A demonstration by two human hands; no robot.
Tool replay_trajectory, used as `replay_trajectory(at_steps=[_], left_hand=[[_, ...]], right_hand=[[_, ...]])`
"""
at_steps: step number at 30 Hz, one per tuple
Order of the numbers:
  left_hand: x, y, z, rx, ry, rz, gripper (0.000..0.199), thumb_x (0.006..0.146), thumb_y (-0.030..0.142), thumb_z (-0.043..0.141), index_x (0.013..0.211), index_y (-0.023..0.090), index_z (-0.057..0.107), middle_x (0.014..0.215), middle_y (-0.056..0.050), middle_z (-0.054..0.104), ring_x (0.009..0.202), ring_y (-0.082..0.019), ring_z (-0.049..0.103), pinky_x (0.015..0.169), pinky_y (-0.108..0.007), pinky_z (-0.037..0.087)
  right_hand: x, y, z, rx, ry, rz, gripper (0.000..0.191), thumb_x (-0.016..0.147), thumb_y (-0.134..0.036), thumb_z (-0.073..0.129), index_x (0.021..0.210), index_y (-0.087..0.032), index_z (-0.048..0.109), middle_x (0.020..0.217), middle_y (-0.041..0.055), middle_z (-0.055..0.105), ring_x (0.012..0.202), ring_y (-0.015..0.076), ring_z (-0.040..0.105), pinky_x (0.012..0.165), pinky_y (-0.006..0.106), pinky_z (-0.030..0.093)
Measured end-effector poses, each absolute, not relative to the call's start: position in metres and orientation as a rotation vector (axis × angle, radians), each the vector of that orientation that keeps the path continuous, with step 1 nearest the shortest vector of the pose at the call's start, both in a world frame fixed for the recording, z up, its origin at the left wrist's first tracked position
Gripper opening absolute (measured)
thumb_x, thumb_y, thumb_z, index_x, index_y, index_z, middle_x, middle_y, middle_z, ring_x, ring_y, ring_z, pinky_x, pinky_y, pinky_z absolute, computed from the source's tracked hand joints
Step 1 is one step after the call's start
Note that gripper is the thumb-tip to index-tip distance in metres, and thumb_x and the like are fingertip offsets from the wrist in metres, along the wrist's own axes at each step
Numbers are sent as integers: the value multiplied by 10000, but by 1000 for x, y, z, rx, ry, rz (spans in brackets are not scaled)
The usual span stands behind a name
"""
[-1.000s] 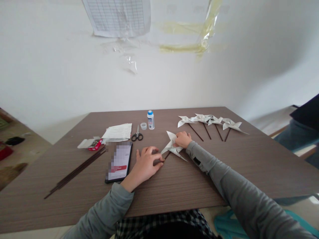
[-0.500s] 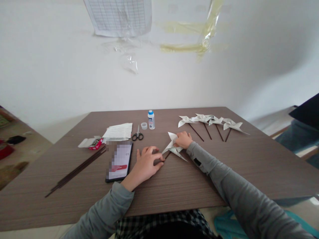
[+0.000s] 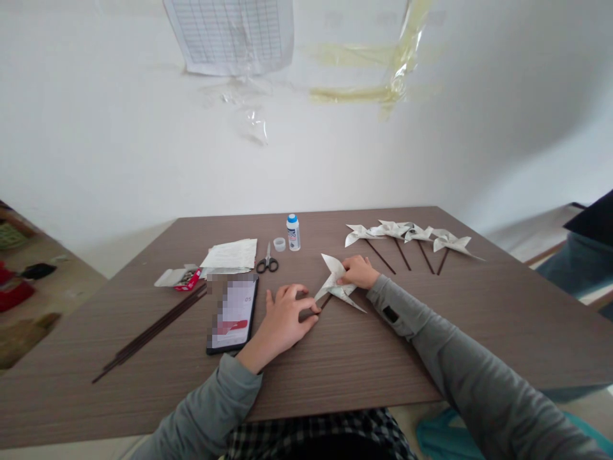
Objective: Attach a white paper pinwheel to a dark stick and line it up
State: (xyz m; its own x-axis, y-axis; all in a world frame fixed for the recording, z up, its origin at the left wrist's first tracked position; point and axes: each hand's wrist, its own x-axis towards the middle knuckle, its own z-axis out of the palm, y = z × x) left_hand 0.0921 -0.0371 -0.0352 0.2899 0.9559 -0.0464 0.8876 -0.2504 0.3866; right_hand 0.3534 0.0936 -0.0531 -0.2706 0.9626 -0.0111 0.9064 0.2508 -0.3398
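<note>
A white paper pinwheel (image 3: 330,282) with printed marks lies on the brown table (image 3: 345,377), its dark stick (image 3: 326,301) pointing down and left. My right hand (image 3: 359,272) is closed on the pinwheel near its centre, with the fingertips partly hidden. My left hand (image 3: 288,317) rests on the table, thumb and forefinger pinched at the lower end of the stick, the other fingers spread. Just left of that hand is a phone (image 3: 234,313). Several finished pinwheels (image 3: 394,229) on dark sticks lie in a row at the back right.
Behind my left hand are scissors (image 3: 267,263), a small clear cup (image 3: 279,244) and a white bottle with a blue cap (image 3: 293,232). Farther left lie a paper stack (image 3: 230,255), a red-and-white box (image 3: 186,278) of small items and a bundle of dark sticks (image 3: 153,329).
The whole view has shifted slightly. Both hands keep nearly the same places on the pinwheel and its stick.
</note>
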Motion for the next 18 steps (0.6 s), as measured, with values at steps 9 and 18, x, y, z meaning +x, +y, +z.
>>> replay_trajectory(at_steps=[9, 18], left_hand=[[94, -38, -32, 2179, 1651, 289, 190, 1102, 192, 924, 1169, 338, 1026, 1753, -127, 811, 1805, -500, 629, 1535, -1034, 265], [92, -36, -37, 2199, 1608, 349, 186, 1077, 187, 939, 1164, 335, 1011, 1731, -116, 814, 1788, -514, 637, 1513, -1072, 245]], right_hand=[[368, 89, -50, -1664, -2298, 602, 341, 949, -385, 1011, 1265, -280, 937, 1322, 103, 940, 1382, 407, 820, 1335, 626, 574], [369, 85, -62, -1561, -2229, 555, 399, 972, -397, 1018, 1347, -302, 922, 1304, 97, 948, 1347, 404, 834, 1301, 629, 595]])
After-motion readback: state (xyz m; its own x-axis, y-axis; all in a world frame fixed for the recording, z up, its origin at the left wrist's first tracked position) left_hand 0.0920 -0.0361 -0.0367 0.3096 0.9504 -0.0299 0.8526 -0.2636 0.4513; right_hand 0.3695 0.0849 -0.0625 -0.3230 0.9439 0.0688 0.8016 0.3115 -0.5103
